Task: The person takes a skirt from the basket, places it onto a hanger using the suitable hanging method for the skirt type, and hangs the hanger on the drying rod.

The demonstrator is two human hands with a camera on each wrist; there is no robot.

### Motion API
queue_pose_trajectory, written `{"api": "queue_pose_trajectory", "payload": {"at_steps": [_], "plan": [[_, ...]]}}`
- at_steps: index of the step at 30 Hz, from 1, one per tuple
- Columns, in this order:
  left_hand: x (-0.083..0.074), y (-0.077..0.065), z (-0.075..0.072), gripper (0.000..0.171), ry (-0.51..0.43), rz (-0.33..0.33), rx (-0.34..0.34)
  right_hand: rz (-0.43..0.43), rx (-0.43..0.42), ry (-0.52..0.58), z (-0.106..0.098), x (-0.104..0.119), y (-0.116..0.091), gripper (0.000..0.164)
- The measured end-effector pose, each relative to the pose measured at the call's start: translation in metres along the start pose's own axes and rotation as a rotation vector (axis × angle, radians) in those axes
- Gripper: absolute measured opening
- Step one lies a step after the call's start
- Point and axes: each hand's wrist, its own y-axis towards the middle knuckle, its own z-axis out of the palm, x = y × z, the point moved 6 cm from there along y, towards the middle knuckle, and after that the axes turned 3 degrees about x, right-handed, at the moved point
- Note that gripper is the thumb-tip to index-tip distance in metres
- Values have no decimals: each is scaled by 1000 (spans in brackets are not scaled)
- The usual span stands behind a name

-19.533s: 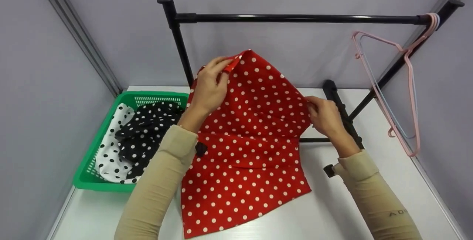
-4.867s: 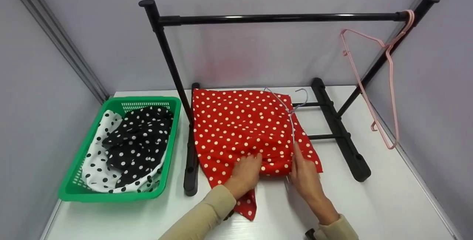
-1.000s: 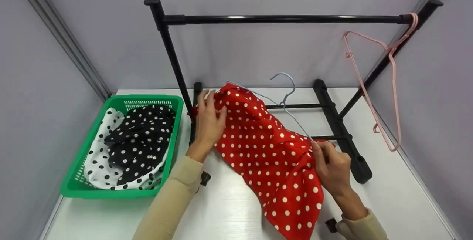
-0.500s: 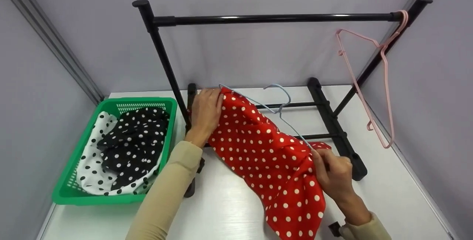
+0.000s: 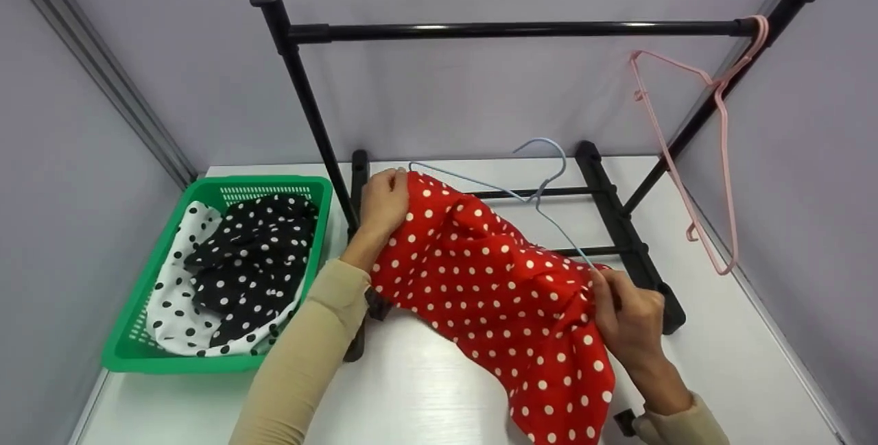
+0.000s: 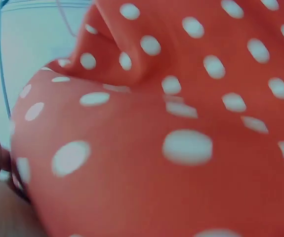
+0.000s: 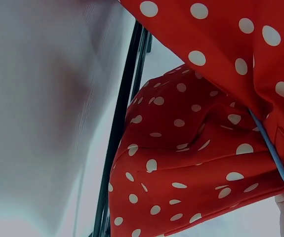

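Observation:
A red cloth with white polka dots is draped over a light blue hanger, whose hook points up and left. My left hand grips the cloth at the hanger's left end, fingers curled at its edge. At the lower right end, my right hand pinches the hanger and the bunched cloth. Blurred red cloth fills most of the left wrist view. In the right wrist view the blue hanger bar runs out of a fold to my fingers. The hanger's lower bar is hidden.
Behind the cloth stands a black clothes rack. Pink hangers hang at its right end. To the left, a green basket holds black polka-dot cloth and white dotted cloth. Walls close in the white table.
Earlier I held the cloth up, then it lay flat with the blue hanger on it. Within the last second my left fingers curled onto its edge, and the hook shifted right.

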Motion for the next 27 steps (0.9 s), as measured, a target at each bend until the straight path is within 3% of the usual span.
{"api": "queue_pose_trajectory", "payload": {"at_steps": [3,5,8,12,15,22,27], "plan": [[4,1,-6,35,107,41,-45,-3,-6,-1,-3,-1,0,41],[6,1,-7,29,143,76,-16,-22,-18,10,-5,-2,1,42],[7,0,-6,24,140,148,91,-72,-35,49,-9,-1,4,43],[0,-4,-3,44,1,213,306,-112,-52,97,-17,-2,10,47],[-9,-6,-5,49,-18,248,390,-106,-67,95,-23,-6,16,48],[-16,-11,-1,49,175,423,383,-110,-41,27,-25,-14,24,48],[-16,-23,-2,47,383,552,409,-131,-22,6,-25,-19,23,48]]}}
